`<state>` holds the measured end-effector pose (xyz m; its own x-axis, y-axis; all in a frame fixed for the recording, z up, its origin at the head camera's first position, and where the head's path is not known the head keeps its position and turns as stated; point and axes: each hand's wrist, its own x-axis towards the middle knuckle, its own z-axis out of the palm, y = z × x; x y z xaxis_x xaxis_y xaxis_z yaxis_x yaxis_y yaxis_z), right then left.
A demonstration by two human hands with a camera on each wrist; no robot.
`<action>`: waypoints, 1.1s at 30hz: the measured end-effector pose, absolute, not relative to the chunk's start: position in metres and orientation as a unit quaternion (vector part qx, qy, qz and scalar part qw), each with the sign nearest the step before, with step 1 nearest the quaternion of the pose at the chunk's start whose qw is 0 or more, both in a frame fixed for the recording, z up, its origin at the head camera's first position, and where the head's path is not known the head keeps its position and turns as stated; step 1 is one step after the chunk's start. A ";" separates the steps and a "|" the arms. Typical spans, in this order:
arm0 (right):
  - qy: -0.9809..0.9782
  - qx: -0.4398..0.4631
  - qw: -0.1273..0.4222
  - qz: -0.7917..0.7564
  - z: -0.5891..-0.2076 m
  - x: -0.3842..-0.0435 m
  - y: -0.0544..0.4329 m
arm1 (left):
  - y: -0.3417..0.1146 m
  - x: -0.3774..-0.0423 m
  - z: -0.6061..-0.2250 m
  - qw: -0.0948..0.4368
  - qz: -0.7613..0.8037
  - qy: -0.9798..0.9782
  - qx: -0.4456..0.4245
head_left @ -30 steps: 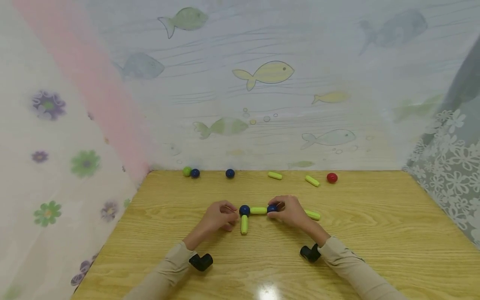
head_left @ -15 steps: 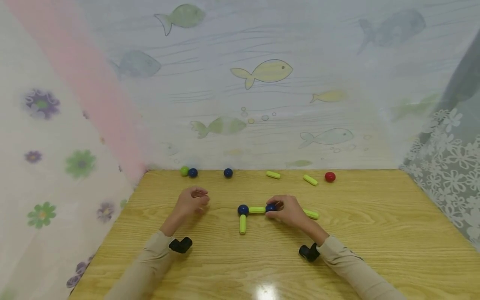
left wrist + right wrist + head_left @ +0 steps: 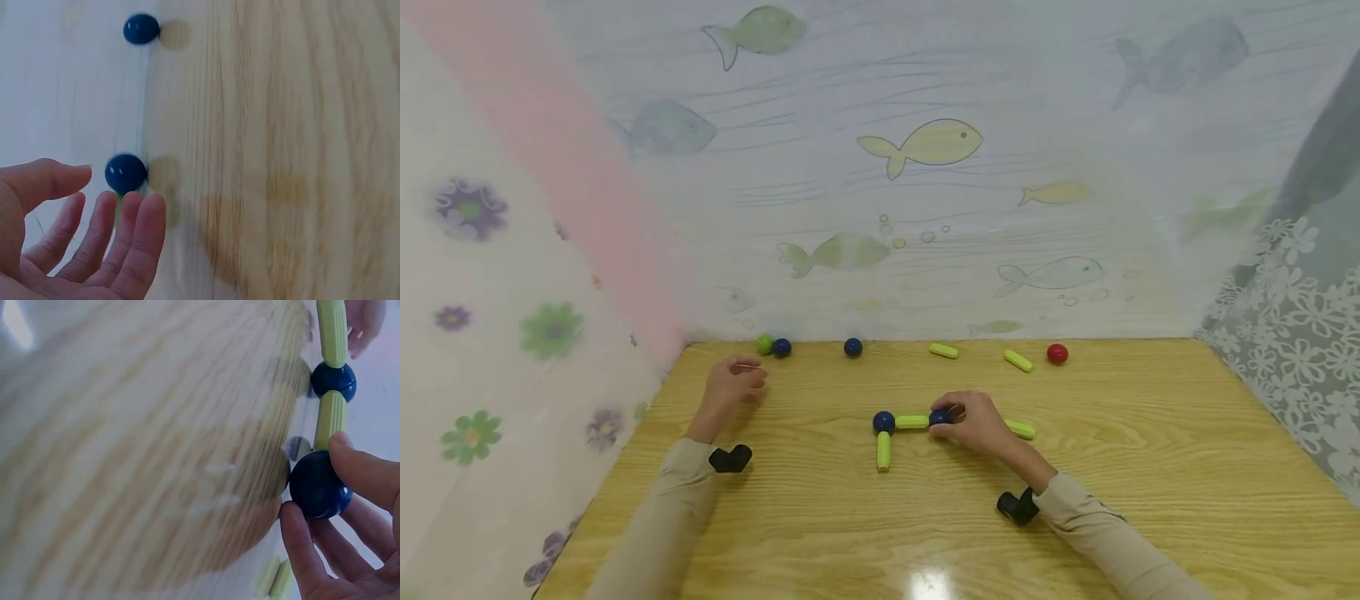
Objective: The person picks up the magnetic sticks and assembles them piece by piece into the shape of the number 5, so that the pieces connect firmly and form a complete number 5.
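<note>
My right hand (image 3: 977, 423) pinches a dark blue ball (image 3: 320, 485) between thumb and fingers. That ball joins one end of a yellow-green rod (image 3: 912, 422), whose other end meets a second blue ball (image 3: 883, 423). From the second ball another yellow-green rod (image 3: 883, 452) points toward me, making an L shape on the table. My left hand (image 3: 734, 390) hovers at the table's back left, holding nothing, with fingers loosely bent. Beyond its fingertips sit a blue ball (image 3: 125, 173) and a light green ball (image 3: 764, 344), the green one mostly hidden in the left wrist view.
Along the wooden table's (image 3: 820, 517) back edge lie another blue ball (image 3: 853, 347), two yellow-green rods, one nearer the middle (image 3: 943, 351) and one farther right (image 3: 1018, 360), and a red ball (image 3: 1057, 354). A further rod (image 3: 1021, 429) lies behind my right hand. A fabric-covered wall rises behind.
My left hand has moved away from the joined pieces, left and back toward the green and blue balls. My right hand keeps its pinch on the blue ball in the same place.
</note>
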<state>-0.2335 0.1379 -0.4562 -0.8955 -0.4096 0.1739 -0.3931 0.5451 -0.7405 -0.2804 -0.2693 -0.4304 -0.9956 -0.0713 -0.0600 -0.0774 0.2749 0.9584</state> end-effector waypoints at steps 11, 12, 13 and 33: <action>0.881 -0.215 0.027 -0.420 -0.453 -0.234 0.139 | -0.284 -0.315 -0.440 -0.058 0.565 0.819 -0.078; 0.881 -0.218 0.027 -0.419 -0.454 -0.234 0.139 | -0.285 -0.318 -0.442 -0.062 0.563 0.820 -0.076; 0.881 -0.219 0.027 -0.419 -0.453 -0.234 0.139 | -0.286 -0.320 -0.443 -0.067 0.565 0.819 -0.074; 0.875 -0.229 0.027 -0.426 -0.453 -0.234 0.137 | -0.281 -0.343 -0.449 -0.077 0.437 0.896 0.001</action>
